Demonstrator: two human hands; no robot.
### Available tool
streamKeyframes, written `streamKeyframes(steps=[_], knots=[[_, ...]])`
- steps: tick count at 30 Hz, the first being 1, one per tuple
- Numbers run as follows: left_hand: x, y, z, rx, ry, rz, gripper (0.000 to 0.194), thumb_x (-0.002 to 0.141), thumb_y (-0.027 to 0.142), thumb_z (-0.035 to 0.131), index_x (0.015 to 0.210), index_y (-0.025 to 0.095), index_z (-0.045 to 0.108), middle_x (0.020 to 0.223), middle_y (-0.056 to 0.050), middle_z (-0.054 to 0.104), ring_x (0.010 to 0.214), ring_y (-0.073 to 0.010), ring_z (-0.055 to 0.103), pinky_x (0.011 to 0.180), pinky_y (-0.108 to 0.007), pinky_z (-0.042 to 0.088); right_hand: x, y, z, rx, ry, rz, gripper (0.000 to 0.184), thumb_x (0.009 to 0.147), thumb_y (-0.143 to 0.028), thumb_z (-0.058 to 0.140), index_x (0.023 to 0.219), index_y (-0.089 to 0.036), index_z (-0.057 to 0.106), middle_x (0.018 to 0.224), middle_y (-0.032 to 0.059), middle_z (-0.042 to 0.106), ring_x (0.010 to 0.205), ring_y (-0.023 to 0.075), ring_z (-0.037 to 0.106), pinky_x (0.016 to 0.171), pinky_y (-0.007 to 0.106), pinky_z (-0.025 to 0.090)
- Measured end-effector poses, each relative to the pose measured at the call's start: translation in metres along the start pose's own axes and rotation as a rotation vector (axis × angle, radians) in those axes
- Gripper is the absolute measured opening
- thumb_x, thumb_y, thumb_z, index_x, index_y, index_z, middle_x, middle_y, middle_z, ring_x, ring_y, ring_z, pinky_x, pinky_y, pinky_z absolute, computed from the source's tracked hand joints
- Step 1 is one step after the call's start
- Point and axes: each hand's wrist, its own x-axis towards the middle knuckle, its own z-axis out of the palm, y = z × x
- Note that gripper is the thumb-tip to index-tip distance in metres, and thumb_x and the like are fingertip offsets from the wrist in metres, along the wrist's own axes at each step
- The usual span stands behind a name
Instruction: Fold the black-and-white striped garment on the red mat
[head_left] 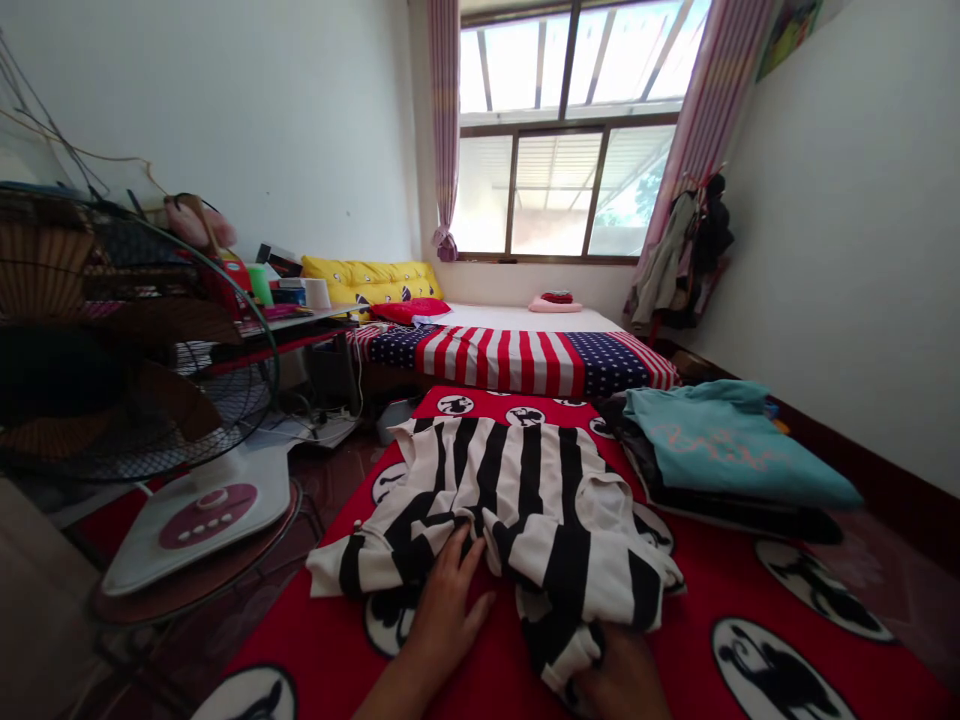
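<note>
A black-and-white striped shirt (517, 500) lies spread on a red blanket (720, 590) with black-and-white round patches. My left hand (444, 600) rests flat on the shirt's near left part, fingers stretched out. My right hand (619, 675) is at the bottom edge, closed on a bunched sleeve or hem of the striped shirt. The right side of the shirt is folded over toward the middle.
A stack of folded clothes with a teal top (731, 440) sits to the right. A standing fan (135, 340) is at the left on its base (202, 515). Beyond lie a stars-and-stripes bed cover (517, 360), yellow pillows (371, 280), a cluttered shelf and a window.
</note>
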Motion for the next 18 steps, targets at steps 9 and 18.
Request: streamKeyframes(steps=[9, 18], knots=[[-0.0001, -0.0015, 0.0020, -0.025, -0.007, -0.038, 0.064, 0.075, 0.014, 0.057, 0.138, 0.020, 0.049, 0.153, -0.011, 0.032, 0.141, -0.0282, 0.030, 0.115, -0.046, 0.029, -0.0005, -0.0043, 0.0023, 0.010, 0.011, 0.064, 0.051, 0.058, -0.025, 0.047, 0.101, -0.014, 0.072, 0.106, 0.0141, 0.072, 0.103, 0.0335, 0.063, 0.092, 0.041, 0.047], [-0.0015, -0.0046, 0.0050, -0.048, 0.018, -0.033, 0.065, 0.074, 0.012, 0.056, 0.138, 0.025, 0.048, 0.153, -0.009, 0.034, 0.141, -0.0286, 0.031, 0.114, -0.048, 0.031, 0.0021, -0.0044, -0.0046, 0.038, -0.042, 0.061, 0.045, 0.057, -0.023, 0.048, 0.096, -0.017, 0.072, 0.102, 0.0130, 0.073, 0.097, 0.0327, 0.065, 0.093, 0.042, 0.047]])
